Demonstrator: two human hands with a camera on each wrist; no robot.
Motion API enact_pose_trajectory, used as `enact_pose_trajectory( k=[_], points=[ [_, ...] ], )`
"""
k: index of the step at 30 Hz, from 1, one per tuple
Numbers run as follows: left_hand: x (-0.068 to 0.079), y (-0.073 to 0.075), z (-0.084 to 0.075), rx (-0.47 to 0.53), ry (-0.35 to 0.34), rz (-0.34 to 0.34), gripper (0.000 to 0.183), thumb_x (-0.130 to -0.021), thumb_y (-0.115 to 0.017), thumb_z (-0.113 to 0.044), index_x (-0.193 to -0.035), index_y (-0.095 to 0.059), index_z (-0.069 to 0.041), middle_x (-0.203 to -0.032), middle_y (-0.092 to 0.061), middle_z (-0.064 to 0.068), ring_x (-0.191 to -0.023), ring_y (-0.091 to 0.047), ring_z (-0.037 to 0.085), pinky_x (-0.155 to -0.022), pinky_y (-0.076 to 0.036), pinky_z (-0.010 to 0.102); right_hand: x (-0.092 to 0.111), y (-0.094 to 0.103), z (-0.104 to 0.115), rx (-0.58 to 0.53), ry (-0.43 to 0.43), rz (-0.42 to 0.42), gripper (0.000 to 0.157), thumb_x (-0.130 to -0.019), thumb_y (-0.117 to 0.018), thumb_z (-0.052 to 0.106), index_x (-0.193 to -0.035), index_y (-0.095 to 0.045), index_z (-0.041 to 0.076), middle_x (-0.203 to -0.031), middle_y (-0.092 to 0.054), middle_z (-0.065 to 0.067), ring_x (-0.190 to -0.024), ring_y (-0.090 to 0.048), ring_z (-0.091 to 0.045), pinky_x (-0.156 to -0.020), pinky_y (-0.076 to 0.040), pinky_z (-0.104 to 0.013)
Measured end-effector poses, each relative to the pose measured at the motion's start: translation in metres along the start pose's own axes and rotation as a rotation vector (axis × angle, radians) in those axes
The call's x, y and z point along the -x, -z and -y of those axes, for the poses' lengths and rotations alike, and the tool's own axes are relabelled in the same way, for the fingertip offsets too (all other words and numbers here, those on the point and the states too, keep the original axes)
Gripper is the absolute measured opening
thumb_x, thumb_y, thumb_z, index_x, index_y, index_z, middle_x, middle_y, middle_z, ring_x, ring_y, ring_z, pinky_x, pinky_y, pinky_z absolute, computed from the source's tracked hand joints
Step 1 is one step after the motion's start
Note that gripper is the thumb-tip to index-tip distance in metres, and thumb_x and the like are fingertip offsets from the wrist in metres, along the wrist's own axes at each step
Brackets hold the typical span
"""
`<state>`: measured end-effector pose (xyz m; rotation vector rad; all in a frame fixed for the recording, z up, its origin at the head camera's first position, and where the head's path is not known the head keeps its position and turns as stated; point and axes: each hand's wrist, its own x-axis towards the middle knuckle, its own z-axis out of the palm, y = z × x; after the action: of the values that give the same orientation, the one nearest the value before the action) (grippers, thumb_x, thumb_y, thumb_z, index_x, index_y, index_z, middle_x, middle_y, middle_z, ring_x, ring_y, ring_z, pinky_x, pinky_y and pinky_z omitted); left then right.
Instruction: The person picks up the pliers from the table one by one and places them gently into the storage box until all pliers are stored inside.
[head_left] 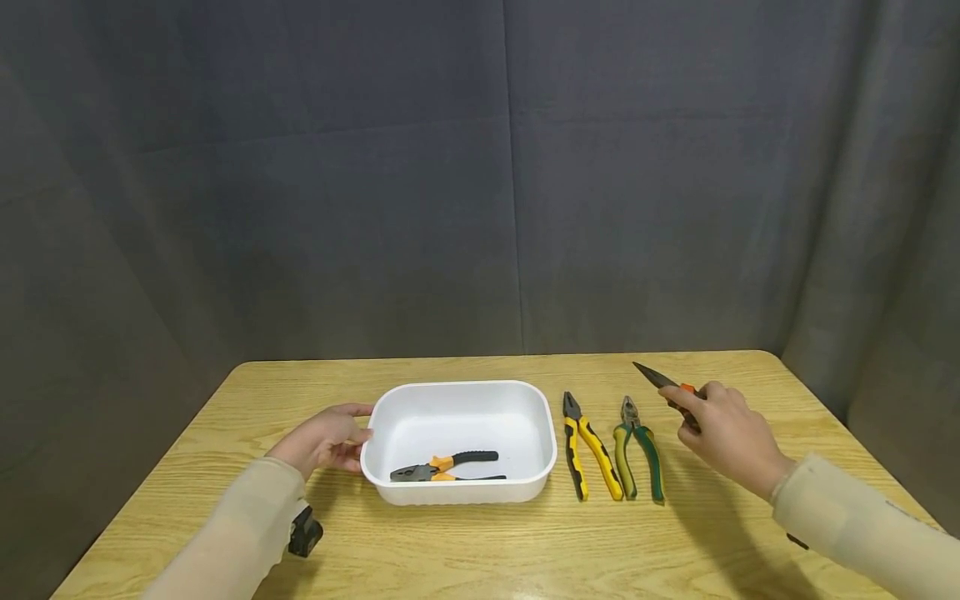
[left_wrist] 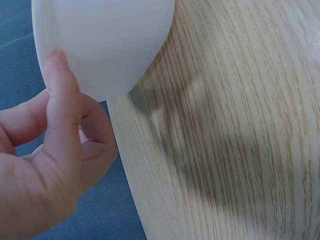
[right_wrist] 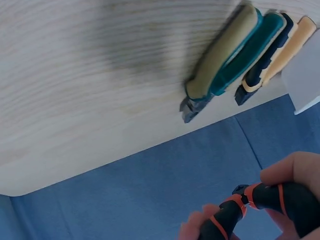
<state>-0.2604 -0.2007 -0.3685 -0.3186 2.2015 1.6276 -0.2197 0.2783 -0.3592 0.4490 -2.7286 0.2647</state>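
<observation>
At the left end of the white plastic tray (head_left: 465, 495), my left hand (head_left: 326, 440) grips the rim. The left wrist view shows the thumb (left_wrist: 62, 95) against the tray's white wall (left_wrist: 110, 45) and the other fingers curled. Inside the tray lie combination pliers (head_left: 441, 463) with orange and black handles. My right hand (head_left: 738, 437) holds long-nose pliers (head_left: 654, 377) above the table, their dark tip pointing to the upper left. Black and red handles (right_wrist: 224, 220) show in the right wrist view, spread apart within the fingers.
Right of the tray lie yellow and black pliers (head_left: 602, 460), then green-handled pliers (head_left: 652, 460), both with heads toward the far edge. The wooden table (head_left: 480, 550) ends at a dark grey curtain (head_left: 390, 208). A small black device (head_left: 305, 533) sits at my left wrist.
</observation>
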Motion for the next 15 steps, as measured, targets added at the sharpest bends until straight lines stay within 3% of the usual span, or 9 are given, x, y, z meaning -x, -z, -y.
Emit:
enact_pose_trajectory(
  k=[15],
  points=[
    [-0.001, 0.001, 0.0, -0.005, -0.008, -0.001, 0.051, -0.098, -0.049, 0.004, -0.146, -0.032, 0.005, -0.087, -0.052, 0.015, -0.064, -0.052, 0.016, -0.056, -0.057, 0.024, -0.008, 0.011, 0.017, 0.013, 0.061, -0.001, 0.045, -0.081, -0.063, 0.0, -0.125, -0.063, 0.009, -0.081, -0.047, -0.012, -0.066, -0.041, -0.024, -0.04, -0.032, -0.028]
  ],
)
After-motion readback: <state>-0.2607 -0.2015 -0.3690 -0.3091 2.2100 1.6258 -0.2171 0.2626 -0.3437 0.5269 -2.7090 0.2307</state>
